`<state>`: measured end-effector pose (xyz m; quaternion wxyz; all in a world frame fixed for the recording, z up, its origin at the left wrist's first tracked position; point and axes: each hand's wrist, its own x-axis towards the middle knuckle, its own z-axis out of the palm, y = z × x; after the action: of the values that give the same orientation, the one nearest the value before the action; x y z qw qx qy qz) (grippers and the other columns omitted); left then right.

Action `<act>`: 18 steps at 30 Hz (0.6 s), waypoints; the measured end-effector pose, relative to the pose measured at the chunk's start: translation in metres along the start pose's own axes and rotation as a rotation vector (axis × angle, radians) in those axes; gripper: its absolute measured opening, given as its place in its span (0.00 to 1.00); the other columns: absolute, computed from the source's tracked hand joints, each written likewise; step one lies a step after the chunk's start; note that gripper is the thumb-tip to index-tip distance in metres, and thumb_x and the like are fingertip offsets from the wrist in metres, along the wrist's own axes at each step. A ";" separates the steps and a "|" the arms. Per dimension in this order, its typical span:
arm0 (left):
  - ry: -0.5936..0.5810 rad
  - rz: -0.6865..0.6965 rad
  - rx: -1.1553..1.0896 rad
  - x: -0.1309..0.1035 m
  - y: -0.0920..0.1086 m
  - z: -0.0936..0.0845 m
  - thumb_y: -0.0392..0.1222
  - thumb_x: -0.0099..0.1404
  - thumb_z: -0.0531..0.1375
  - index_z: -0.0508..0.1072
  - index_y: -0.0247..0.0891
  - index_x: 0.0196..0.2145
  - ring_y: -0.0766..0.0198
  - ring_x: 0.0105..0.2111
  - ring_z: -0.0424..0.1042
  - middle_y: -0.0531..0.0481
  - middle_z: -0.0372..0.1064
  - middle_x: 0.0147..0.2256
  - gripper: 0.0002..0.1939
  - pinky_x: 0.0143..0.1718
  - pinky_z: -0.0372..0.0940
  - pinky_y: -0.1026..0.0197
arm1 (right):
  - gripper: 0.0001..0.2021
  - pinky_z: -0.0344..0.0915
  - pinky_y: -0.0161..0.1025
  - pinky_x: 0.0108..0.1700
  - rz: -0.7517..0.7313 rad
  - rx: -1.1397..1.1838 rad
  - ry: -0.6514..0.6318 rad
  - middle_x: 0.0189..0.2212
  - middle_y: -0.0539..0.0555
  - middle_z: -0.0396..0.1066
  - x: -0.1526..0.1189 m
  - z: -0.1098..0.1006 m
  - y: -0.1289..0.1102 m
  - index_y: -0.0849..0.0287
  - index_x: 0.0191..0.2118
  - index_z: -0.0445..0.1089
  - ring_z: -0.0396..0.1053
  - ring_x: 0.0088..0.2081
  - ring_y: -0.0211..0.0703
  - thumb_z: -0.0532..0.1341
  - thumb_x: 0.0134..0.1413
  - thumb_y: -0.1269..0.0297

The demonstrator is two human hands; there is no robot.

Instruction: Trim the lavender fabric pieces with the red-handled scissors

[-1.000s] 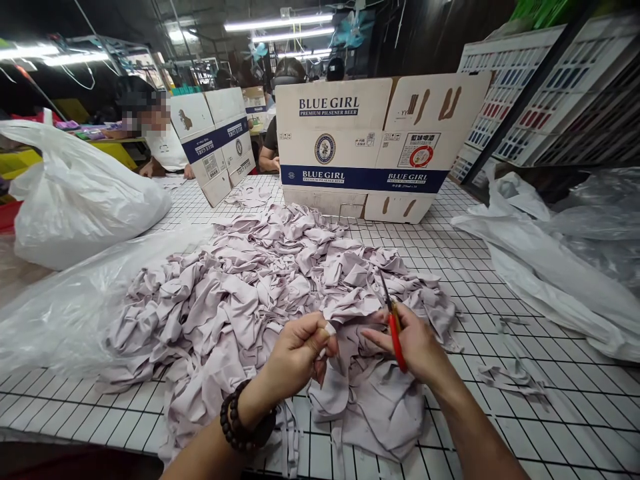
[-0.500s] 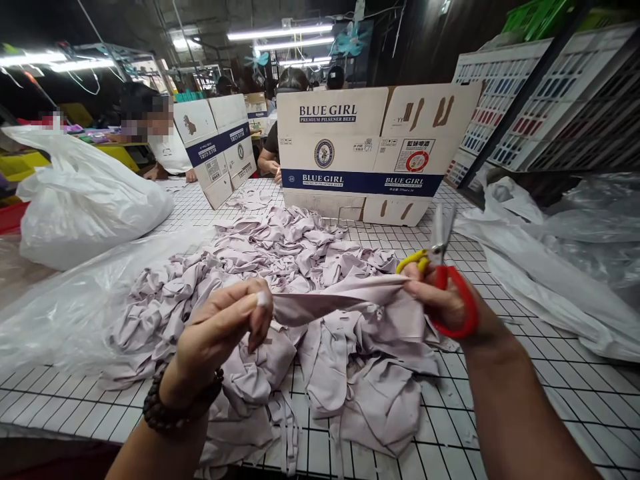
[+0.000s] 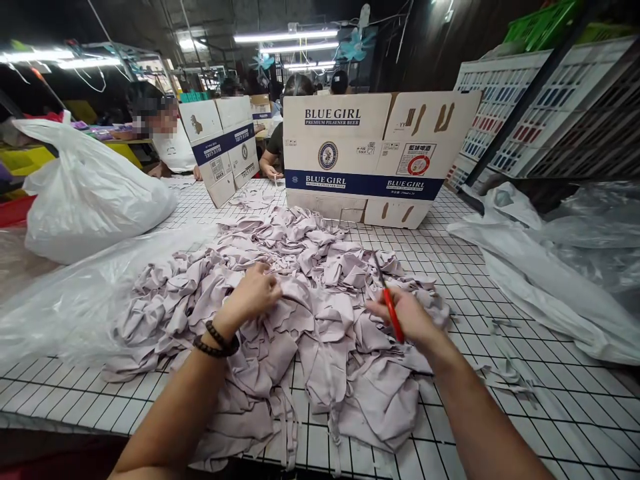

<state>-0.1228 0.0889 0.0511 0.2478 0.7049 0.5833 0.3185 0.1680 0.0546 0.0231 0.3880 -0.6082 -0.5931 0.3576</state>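
Lying on the white, black-gridded table, a broad heap of crumpled pale mauve fabric pieces is spread in front of and between both grips. Left grip: placed over the left-centre of the heap, fingers curled down at the fabric; whether a piece is pinched cannot be told, fingertips being hidden. Right grip: closed on the red-handled metal scissors, held over the right part of the heap, blades pointed up and away from the wearer. Scissors seen nearly edge-on, so blade opening can't be judged. Loosest pieces are draped toward the near table edge, below and between the grips. A few thin pale fabric scraps are scattered right of the right forearm, apart from the heap. Heap is bordered on the left by a clear plastic sheet; beyond its far edge, a white cardboard panel with a blue band is stood upright.
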 end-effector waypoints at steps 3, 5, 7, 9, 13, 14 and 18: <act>0.147 -0.009 0.128 -0.027 0.005 0.019 0.40 0.59 0.56 0.71 0.36 0.30 0.46 0.51 0.63 0.36 0.65 0.48 0.06 0.53 0.58 0.47 | 0.15 0.67 0.39 0.21 0.114 0.043 -0.149 0.17 0.49 0.70 -0.037 0.033 0.018 0.58 0.23 0.66 0.68 0.18 0.42 0.68 0.43 0.54; 0.132 -0.009 0.131 -0.045 0.014 0.034 0.41 0.65 0.52 0.72 0.36 0.37 0.51 0.47 0.68 0.37 0.67 0.46 0.11 0.49 0.62 0.51 | 0.15 0.70 0.42 0.25 0.153 0.049 -0.154 0.21 0.51 0.73 -0.059 0.060 0.027 0.57 0.25 0.65 0.72 0.22 0.46 0.69 0.41 0.54; -0.032 -0.066 0.084 -0.055 0.020 0.051 0.41 0.67 0.49 0.73 0.36 0.35 0.56 0.37 0.72 0.41 0.72 0.37 0.13 0.42 0.64 0.56 | 0.15 0.71 0.48 0.31 0.162 0.023 -0.077 0.25 0.53 0.75 -0.077 0.086 0.035 0.55 0.29 0.65 0.74 0.27 0.52 0.69 0.37 0.56; -0.193 -0.150 0.064 -0.056 0.019 0.070 0.39 0.67 0.50 0.72 0.37 0.28 0.58 0.31 0.72 0.45 0.72 0.28 0.14 0.37 0.64 0.59 | 0.16 0.70 0.53 0.36 0.151 0.002 0.005 0.30 0.56 0.76 -0.088 0.105 0.041 0.52 0.35 0.66 0.75 0.33 0.58 0.68 0.36 0.59; -0.298 -0.253 0.048 -0.041 0.003 0.100 0.37 0.66 0.52 0.70 0.37 0.23 0.62 0.22 0.71 0.47 0.70 0.20 0.15 0.29 0.62 0.62 | 0.12 0.69 0.54 0.37 0.150 0.007 0.082 0.30 0.58 0.75 -0.092 0.117 0.049 0.52 0.37 0.65 0.74 0.34 0.60 0.61 0.42 0.59; -0.313 -0.277 0.038 -0.038 -0.002 0.105 0.37 0.67 0.51 0.70 0.36 0.23 0.62 0.20 0.70 0.48 0.69 0.19 0.16 0.27 0.62 0.63 | 0.10 0.69 0.53 0.36 0.157 0.016 0.082 0.28 0.58 0.75 -0.091 0.117 0.051 0.53 0.35 0.64 0.74 0.32 0.59 0.59 0.44 0.59; -0.319 -0.353 0.015 -0.032 -0.011 0.117 0.43 0.70 0.49 0.70 0.34 0.31 0.61 0.16 0.70 0.47 0.72 0.20 0.15 0.22 0.62 0.62 | 0.09 0.69 0.44 0.28 0.184 0.081 0.015 0.22 0.53 0.71 -0.083 0.109 0.056 0.53 0.27 0.61 0.71 0.23 0.49 0.58 0.47 0.55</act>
<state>-0.0475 0.0626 -0.0415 0.3835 0.6353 0.6532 0.1504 0.0923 -0.0226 -0.0776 0.3822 -0.6466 -0.5169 0.4107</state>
